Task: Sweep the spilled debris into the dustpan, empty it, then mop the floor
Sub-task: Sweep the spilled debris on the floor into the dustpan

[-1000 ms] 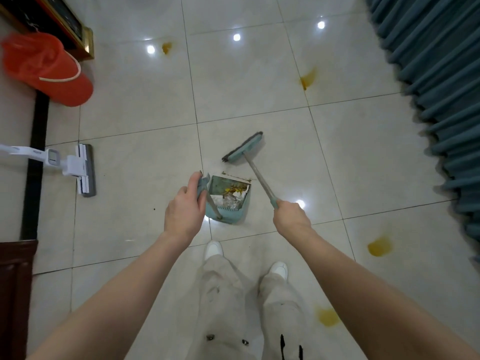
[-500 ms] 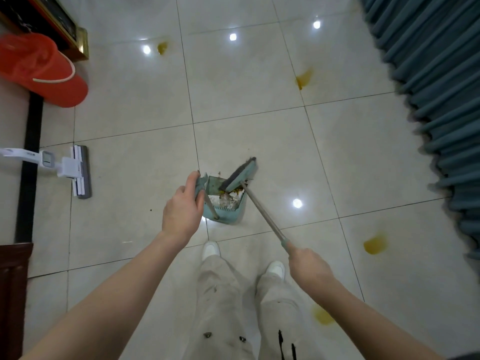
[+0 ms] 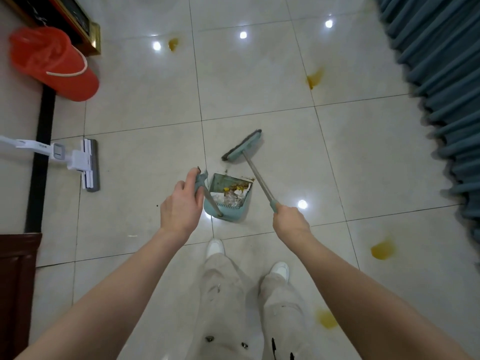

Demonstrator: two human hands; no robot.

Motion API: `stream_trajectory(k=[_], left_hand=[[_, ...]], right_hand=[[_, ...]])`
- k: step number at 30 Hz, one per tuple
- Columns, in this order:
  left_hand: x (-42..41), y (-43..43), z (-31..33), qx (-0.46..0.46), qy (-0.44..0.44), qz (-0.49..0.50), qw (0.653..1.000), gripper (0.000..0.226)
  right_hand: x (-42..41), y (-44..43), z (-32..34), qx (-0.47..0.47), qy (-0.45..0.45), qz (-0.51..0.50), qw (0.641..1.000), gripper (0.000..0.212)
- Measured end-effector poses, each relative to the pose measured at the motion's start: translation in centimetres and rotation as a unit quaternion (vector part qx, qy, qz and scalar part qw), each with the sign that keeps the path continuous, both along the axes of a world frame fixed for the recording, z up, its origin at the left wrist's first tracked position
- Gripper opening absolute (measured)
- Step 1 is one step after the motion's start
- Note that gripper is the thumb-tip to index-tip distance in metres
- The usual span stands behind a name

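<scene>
White shoes [image 3: 215, 246] stand on the pale tile floor [image 3: 130, 229]. The left hand [image 3: 181, 203] grips the dustpan's upright handle; the right hand [image 3: 291, 222] grips the broom's handle end. Between them the teal dustpan [image 3: 230, 215] holds debris [image 3: 233, 193] (yellow scraps, crumpled wrapper). The broom [image 3: 242, 149] head sits just beyond it. A white mop [image 3: 88, 165] lies far left, and yellow spills [image 3: 383, 250] dot the floor.
</scene>
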State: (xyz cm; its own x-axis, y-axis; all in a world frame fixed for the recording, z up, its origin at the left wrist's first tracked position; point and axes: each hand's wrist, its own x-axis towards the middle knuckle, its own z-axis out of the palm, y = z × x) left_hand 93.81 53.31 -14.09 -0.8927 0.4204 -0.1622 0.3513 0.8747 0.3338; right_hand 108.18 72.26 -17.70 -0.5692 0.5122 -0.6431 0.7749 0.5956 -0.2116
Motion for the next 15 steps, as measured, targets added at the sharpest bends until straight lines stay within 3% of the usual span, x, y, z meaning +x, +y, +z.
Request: stream_trajectory(k=[8,15], left_hand=[[-0.4,-0.1,-0.2,0.012,-0.014,-0.003,1.0,0.041],[0.3,-0.4,0.0,0.058,-0.052,-0.008,0.997,0.042]], right_hand=[[5.0,-2.3,0.8,-0.002,-0.066,0.103,0.992,0.048],[8.8,1.2,3.0,0.015,-0.033,0.043,0.998,0.035]])
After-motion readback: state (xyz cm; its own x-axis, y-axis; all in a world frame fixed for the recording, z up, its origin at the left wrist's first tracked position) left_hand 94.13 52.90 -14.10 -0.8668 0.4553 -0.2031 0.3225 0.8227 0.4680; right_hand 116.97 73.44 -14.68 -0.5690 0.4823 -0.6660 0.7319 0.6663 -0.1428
